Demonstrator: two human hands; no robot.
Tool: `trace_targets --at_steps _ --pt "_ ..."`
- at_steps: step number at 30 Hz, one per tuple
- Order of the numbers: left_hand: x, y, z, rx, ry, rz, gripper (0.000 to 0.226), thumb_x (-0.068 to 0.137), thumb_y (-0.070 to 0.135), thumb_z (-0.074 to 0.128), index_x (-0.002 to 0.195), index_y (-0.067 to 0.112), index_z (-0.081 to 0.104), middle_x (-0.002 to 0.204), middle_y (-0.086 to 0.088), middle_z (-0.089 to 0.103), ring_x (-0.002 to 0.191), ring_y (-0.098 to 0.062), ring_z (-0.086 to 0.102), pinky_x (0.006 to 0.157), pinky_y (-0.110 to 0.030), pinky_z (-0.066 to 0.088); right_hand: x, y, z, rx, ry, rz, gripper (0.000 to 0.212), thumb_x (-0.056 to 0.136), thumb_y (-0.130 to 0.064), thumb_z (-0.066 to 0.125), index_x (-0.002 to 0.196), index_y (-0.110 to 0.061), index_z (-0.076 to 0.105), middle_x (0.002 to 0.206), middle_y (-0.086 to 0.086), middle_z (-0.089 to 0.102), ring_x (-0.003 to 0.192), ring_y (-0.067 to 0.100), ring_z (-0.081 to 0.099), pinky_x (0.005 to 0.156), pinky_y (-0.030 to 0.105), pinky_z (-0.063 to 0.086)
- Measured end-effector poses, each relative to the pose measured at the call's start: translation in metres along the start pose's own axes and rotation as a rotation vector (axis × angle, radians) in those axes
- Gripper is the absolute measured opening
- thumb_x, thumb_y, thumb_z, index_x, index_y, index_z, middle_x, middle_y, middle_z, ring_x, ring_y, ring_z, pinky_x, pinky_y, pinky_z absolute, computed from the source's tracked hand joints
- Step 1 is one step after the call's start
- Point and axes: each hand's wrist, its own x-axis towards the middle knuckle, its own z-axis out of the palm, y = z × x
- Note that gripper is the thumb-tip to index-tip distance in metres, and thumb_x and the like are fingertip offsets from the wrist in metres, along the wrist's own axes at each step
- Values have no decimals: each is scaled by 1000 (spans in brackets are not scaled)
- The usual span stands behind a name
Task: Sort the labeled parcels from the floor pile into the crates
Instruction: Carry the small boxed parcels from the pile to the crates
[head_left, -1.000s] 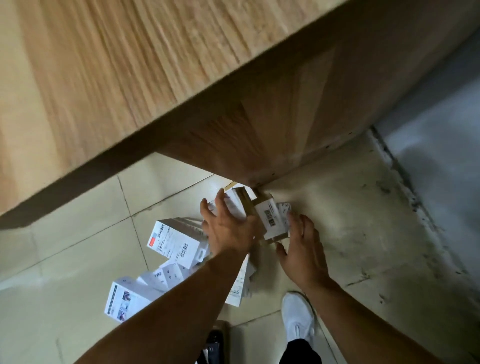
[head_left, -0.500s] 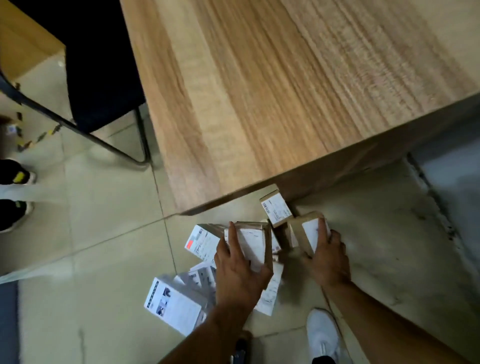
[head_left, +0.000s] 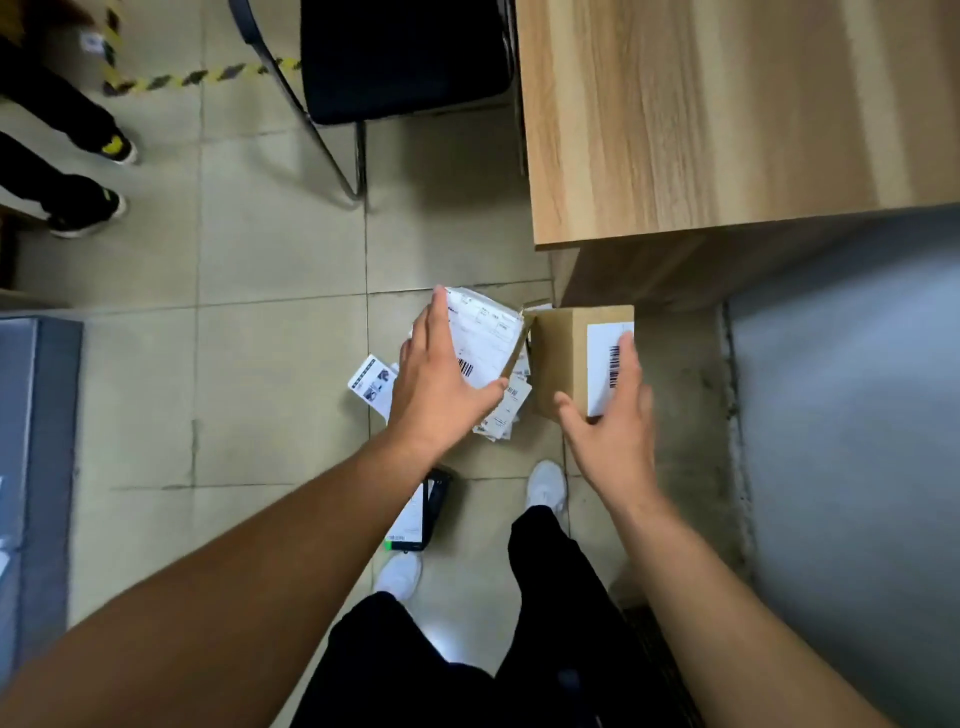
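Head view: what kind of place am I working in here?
Probably an office or back room used for parcel handling: a wooden desk with a black chair on a tiled floor, yellow-black hazard tape on the floor, and a barcode-labelled brown box.

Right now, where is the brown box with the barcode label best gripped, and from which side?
Grip the brown box at its near end, from the near right: thumb on plain cardboard, fingers over the barcode label. Its flat, narrow body suits that span.
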Motion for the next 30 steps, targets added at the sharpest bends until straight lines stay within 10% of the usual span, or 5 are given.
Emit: trace_targets --at_steps 11,17,25,30 --pt "-135 -44 -143 -325 241 180 135 61 51 91 162 26 5 150 -1 33 138 -19 30 111 -39 34 -195 -143 11 -66 244 -214 117 80 -34 84 161 -42 0 137 -4 29 117 -1 26 103 24 27" --pt "-193 -97 -191 -384 336 526 94 72 53 74 152 15 43 146 -2 41 130 -19 41 108 -40 45 -289 -166 71 47 459 -138 112 81 -34 83 161 -41 5 143 4 37 131 16 38 100 29 32" --pt "-257 -113 -230 -292 -8 710 94 75 52 65 153 59 13 158 1 37 136 -22 47 108 -46 45 -389 -153 77 102 645 7 101 86 -30 76 160 -40 10 150 -1 36 134 12 36 100 26 28" --pt "-310 -100 -222 -321 -231 758 119 70 50 84 158 50 4 154 5 44 138 -18 42 113 -27 35 -459 -125 63 61 804 79 106 79 -43 80 158 -48 8 135 -4 36 125 20 46 101 37 42"
